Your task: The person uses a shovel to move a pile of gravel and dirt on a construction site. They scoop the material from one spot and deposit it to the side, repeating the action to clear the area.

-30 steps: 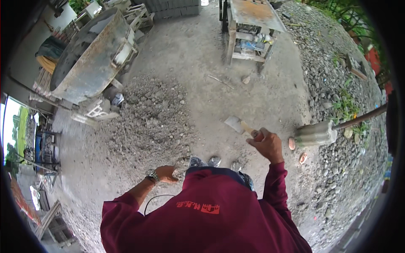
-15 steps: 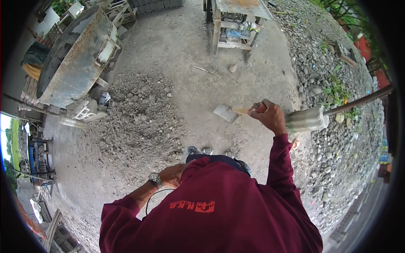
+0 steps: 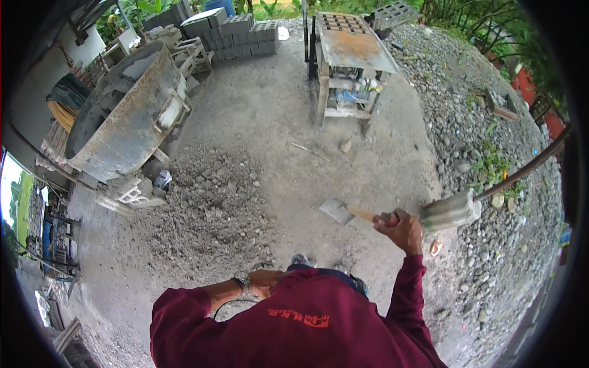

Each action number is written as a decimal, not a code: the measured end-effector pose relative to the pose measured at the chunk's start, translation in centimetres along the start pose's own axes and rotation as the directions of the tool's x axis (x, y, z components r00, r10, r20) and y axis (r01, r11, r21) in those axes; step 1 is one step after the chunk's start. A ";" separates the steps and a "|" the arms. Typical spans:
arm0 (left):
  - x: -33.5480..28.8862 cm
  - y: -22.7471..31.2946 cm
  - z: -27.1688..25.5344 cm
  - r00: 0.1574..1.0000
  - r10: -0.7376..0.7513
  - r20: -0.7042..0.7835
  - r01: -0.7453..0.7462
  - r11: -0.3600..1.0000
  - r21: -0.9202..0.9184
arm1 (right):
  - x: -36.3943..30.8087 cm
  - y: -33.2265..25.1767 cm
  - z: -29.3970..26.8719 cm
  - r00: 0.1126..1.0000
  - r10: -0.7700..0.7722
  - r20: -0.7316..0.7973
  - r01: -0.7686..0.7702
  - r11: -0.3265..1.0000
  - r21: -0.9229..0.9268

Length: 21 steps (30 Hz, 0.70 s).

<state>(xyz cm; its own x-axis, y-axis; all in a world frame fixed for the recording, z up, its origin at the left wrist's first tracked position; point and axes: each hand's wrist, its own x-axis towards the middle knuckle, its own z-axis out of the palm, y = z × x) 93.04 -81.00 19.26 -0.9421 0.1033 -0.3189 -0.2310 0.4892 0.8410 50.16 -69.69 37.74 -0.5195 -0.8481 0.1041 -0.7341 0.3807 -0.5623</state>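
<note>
**Trowel held out over the yard**

The right hand [image 3: 402, 228] is gripping a trowel [image 3: 343, 211], fingers clamped around its wooden handle, blade pointing left above the concrete ground [image 3: 270, 122]. The left hand [image 3: 265, 283] is resting against the waist; whether its fingers are closed cannot be told. A gravel pile [image 3: 208, 208] is lying nearby, beside a grey mixer drum [image 3: 123, 122].

Outdoor block-making yard: concrete mixer [image 3: 123, 116], stacked hollow blocks [image 3: 236, 27], gravel heap [image 3: 208, 202].
</note>
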 end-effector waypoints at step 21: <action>-3.1 0.9 -0.4 0.991 -0.130 0.031 0.129 0.991 0.032 | 0.4 -2.3 0.4 1.000 -0.008 0.018 0.008 1.000 0.002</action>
<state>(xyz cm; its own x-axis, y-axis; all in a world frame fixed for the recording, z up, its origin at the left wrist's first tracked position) 95.67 -81.22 21.23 -0.8959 0.0660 -0.4393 -0.3429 0.5260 0.7783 51.81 -71.06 38.75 -0.5054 -0.8578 0.0935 -0.7374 0.3731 -0.5630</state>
